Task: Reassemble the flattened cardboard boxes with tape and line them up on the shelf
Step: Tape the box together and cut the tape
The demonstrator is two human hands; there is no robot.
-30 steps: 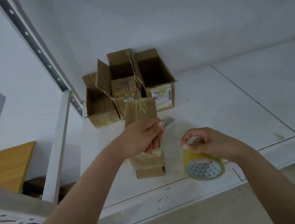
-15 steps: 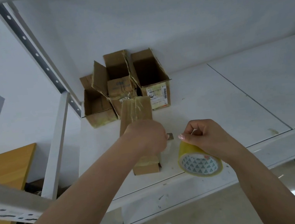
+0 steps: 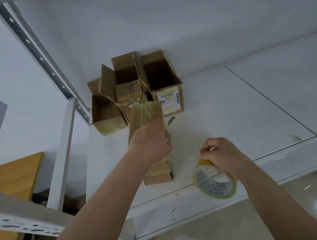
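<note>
My left hand [image 3: 149, 140] grips a narrow cardboard box [image 3: 146, 113] standing on the white shelf [image 3: 223, 116]; old tape shows across its top face. A yellow utility knife [image 3: 169, 124] pokes out from under the same hand, blade tip up and right. My right hand [image 3: 222, 154] holds a roll of yellowish clear tape [image 3: 214, 182] near the shelf's front edge, fingers pinched at the roll's top. Three open cardboard boxes [image 3: 161, 83] stand together at the back left against the wall.
A perforated metal upright [image 3: 35, 53] and a white post [image 3: 63, 145] frame the shelf's left side. A wooden board [image 3: 7, 182] lies lower left. The shelf's right panel [image 3: 289, 87] stretches bare to the right. Floor shows below the front edge.
My left hand has slid up the narrow box, and the knife blade now sticks out farther. The right hand with the tape roll has dropped slightly lower and to the right.
</note>
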